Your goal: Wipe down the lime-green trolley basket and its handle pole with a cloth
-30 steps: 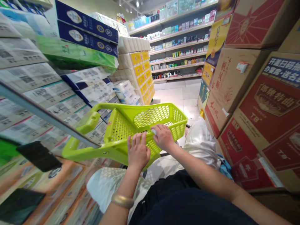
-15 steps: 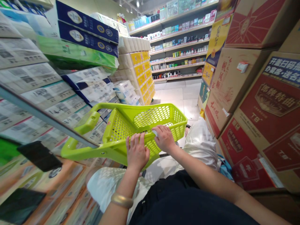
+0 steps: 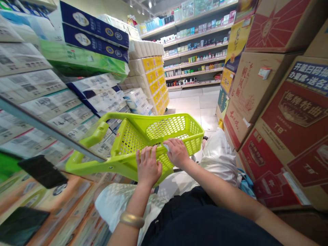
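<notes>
A lime-green shopping cart (image 3: 123,157) with perforated walls stands across in front of me, its basket holding no goods. My left hand (image 3: 149,167) is closed over the cart's near rim, fingers curled across the top edge. Just to its right, my right hand (image 3: 177,153) presses on the same rim with its fingers bent round a small white wipe (image 3: 166,147). Only a bit of the wipe shows at the fingertips; the rest is hidden under the hand. A grey metal bar (image 3: 51,128) slants down from the left to the cart's handle end.
Stacked tissue packs (image 3: 94,34) rise on the left, with a dark flat panel (image 3: 42,171) below. Printed cartons (image 3: 256,85) are piled close on the right. Shelves of small goods (image 3: 194,48) line the back, beyond a pale tiled floor (image 3: 184,104).
My right hand has slid slightly left along the rim with the wipe. My left hand and the cart have shifted left a very little.
</notes>
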Tool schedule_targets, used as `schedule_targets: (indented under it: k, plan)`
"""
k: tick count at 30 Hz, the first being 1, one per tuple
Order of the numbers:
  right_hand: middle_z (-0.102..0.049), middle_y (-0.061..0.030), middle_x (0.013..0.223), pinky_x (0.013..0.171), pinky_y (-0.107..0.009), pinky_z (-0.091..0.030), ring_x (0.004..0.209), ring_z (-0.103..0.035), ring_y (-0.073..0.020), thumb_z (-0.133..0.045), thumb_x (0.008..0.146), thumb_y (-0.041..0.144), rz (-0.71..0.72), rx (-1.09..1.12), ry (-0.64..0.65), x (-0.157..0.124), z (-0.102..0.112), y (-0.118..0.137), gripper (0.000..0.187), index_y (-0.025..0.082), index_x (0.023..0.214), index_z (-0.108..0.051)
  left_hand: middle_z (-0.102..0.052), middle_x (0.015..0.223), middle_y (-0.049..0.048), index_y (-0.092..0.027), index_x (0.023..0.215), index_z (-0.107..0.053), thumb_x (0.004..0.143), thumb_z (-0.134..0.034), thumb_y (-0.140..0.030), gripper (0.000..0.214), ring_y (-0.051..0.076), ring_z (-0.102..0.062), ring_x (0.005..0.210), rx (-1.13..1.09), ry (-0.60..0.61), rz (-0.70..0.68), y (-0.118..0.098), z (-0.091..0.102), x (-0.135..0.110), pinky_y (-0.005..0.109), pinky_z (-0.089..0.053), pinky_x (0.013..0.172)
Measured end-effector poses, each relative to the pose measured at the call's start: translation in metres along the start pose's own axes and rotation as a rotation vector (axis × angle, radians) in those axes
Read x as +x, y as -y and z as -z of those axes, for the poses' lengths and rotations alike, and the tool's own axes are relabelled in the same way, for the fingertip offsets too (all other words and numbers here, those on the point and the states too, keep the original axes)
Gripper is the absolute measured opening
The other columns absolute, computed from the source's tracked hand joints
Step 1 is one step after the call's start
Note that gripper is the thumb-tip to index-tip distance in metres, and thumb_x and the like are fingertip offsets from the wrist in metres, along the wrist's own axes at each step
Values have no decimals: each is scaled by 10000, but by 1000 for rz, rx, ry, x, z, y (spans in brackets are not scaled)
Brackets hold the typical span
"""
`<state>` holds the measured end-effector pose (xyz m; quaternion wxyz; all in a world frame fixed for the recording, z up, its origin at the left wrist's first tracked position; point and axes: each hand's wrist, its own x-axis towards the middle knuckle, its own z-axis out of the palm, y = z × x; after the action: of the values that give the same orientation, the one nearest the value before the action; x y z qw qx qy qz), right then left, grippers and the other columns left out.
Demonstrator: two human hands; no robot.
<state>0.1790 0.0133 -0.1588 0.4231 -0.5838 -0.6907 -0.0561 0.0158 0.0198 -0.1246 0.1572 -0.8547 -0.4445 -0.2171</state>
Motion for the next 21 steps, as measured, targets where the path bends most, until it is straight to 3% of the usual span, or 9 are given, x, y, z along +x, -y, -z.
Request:
schedule_targets:
  k: [4, 7, 11, 14, 21]
  plan:
    - [-629, -87, 1069, 975, -375, -356, 1035, -520, -242, -529, 771, 115, -142, -67, -70, -3, 13, -27, 345, 192, 1096, -614, -573, 1238, 151, -132, 1313, -493, 770, -519, -210, 550, 300, -433, 1265, 0, -3, 6, -2, 1, 1, 504, -159, 1179]
    - [-635, -86, 1031, 964, -378, -357, 1012, -517, -248, -527, 762, 105, -190, -72, -83, 0, 8, -18, 325, 184, 1063, -622, -572, 1232, 155, -126, 1302, -497, 770, -518, -216, 540, 301, -433, 1263, 9, -4, 16, -5, 0, 3, 507, -162, 1175]
    - [-629, -84, 1098, 967, -359, -361, 1042, -513, -238, -534, 783, 119, -61, 3, -36, 7, -9, 16, 338, 188, 1105, -608, -572, 1236, 160, -120, 1298, -499, 752, -532, -212, 555, 307, -436, 1255, 13, -6, 15, -4, -1, 3, 511, -173, 1168]
    - [-621, -77, 1134, 966, -351, -363, 1072, -512, -228, -524, 802, 128, 16, 35, 12, 8, -11, 22, 354, 210, 1139, -594, -576, 1237, 154, -132, 1307, -496, 740, -533, -195, 572, 307, -440, 1253, 6, -8, 9, -1, -1, 1, 511, -176, 1168]
    - [-627, -78, 1084, 978, -366, -352, 1053, -520, -235, -517, 773, 108, -71, -65, -91, -8, 14, -40, 348, 204, 1096, -604, -581, 1232, 147, -143, 1305, -506, 774, -508, -197, 534, 304, -439, 1259, -12, -20, 12, 0, -2, 1, 509, -165, 1175]
